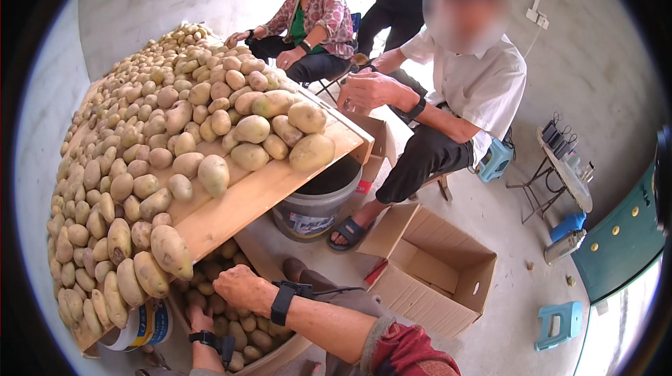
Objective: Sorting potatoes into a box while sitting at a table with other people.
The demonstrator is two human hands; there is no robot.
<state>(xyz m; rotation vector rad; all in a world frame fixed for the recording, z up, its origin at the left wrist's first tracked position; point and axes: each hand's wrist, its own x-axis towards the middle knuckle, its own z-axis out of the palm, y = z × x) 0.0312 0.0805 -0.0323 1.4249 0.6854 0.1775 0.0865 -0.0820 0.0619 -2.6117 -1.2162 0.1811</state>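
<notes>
A cardboard box (294,347) full of potatoes (239,335) sits low before me, partly under the edge of a wooden table (247,208). My left hand (199,318) reaches down into it, its fingers against a potato (196,299); whether they grip it is unclear. Above the same box, my right hand (244,288) is bent with its knuckles up. Its fingertips and anything in them are hidden. Both wrists wear black bands. A large heap of potatoes (157,139) covers the tabletop, some right at its front edge.
A plastic bucket (310,213) stands under the table's corner, another bucket (157,323) at lower left. An open cardboard box (388,276) is on the floor at right. Two people sit along the table's far side, one person stands behind. A blue stool (569,318) is farther right.
</notes>
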